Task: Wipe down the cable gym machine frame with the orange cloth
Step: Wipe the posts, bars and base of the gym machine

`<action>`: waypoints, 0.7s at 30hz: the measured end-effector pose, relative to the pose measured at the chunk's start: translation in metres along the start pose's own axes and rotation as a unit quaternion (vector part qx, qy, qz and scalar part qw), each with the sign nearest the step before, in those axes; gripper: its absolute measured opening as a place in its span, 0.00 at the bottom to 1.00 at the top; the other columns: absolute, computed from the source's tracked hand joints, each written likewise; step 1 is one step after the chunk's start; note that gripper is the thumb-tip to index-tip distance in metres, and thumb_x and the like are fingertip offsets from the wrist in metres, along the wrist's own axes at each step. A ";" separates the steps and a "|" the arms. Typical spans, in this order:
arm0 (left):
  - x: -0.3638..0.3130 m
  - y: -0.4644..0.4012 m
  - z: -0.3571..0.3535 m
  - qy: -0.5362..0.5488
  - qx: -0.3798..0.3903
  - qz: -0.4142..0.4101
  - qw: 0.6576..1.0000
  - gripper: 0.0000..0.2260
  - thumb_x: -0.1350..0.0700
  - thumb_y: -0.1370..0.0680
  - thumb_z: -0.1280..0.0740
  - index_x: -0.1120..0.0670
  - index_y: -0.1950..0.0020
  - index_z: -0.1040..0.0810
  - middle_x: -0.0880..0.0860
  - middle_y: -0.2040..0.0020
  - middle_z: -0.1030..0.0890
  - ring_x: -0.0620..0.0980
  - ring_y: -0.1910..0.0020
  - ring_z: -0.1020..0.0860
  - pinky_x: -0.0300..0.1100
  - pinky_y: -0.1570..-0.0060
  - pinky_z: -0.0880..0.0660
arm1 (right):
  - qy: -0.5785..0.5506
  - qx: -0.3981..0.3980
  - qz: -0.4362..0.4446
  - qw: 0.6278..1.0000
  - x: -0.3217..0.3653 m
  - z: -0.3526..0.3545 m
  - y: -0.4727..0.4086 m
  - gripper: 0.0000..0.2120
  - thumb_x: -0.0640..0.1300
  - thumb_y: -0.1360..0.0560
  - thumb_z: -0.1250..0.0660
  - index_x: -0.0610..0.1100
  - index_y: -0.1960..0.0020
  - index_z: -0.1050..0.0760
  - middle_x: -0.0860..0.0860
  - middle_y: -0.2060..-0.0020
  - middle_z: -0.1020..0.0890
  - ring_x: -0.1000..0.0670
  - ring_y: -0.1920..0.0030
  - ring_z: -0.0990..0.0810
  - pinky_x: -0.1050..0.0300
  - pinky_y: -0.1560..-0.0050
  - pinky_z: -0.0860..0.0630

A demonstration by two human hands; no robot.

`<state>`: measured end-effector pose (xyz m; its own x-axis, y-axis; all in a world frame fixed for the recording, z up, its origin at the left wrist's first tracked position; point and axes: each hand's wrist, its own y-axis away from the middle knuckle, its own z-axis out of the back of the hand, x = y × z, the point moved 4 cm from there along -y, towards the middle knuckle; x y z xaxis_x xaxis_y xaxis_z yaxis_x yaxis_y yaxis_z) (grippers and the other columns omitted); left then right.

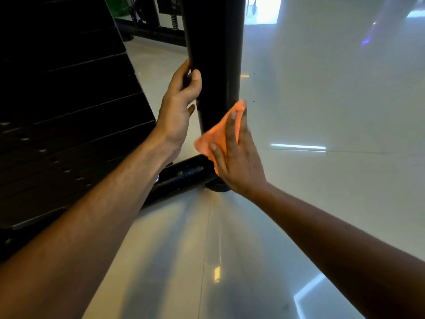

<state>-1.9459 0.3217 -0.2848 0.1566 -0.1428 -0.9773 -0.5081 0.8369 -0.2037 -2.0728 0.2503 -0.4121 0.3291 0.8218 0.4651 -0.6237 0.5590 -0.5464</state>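
two hands [178, 104] [239, 162], one orange cloth [217, 134], one upright post [216, 54]

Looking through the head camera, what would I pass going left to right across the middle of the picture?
Weight stack → left hand gripping the upright post → orange cloth, pressed on the post by the right hand → shiny floor.
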 end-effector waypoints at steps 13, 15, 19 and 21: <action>0.065 0.004 -0.001 0.014 -0.030 0.019 0.999 0.22 0.48 0.12 0.38 0.45 0.17 0.32 0.41 0.26 0.23 0.37 0.27 0.26 0.50 0.22 0.30 | -0.014 -0.004 0.000 1.000 -0.022 -0.037 0.028 0.45 0.53 0.10 0.40 0.58 0.17 0.77 0.39 0.14 0.63 0.39 0.12 0.51 0.40 0.24 0.27; 0.073 0.006 -0.003 0.021 -0.037 0.028 0.999 0.21 0.48 0.12 0.38 0.46 0.18 0.32 0.41 0.26 0.23 0.37 0.27 0.25 0.50 0.22 0.30 | -0.019 0.060 -0.022 0.998 -0.041 -0.053 0.053 0.46 0.52 0.11 0.39 0.59 0.17 0.77 0.41 0.13 0.64 0.37 0.13 0.46 0.36 0.26 0.25; 0.097 0.014 -0.006 0.024 -0.029 0.055 0.998 0.22 0.46 0.12 0.38 0.47 0.18 0.31 0.41 0.26 0.23 0.37 0.27 0.25 0.50 0.22 0.30 | -0.076 0.032 -0.061 0.995 -0.036 -0.053 0.047 0.44 0.50 0.10 0.40 0.48 0.15 0.74 0.42 0.12 0.59 0.39 0.13 0.48 0.37 0.21 0.30; 0.104 0.014 -0.005 0.016 -0.027 0.053 0.998 0.23 0.46 0.13 0.38 0.48 0.18 0.31 0.45 0.25 0.23 0.39 0.26 0.26 0.50 0.22 0.30 | -0.109 -0.035 -0.065 0.991 -0.022 -0.045 0.032 0.42 0.48 0.11 0.39 0.40 0.14 0.68 0.39 0.13 0.56 0.42 0.12 0.51 0.42 0.17 0.37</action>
<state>-1.9416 0.3159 -0.3892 0.0732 -0.0721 -0.9947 -0.5657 0.8184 -0.1010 -2.0679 0.2551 -0.4706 0.2376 0.7032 0.6701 -0.5326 0.6713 -0.5155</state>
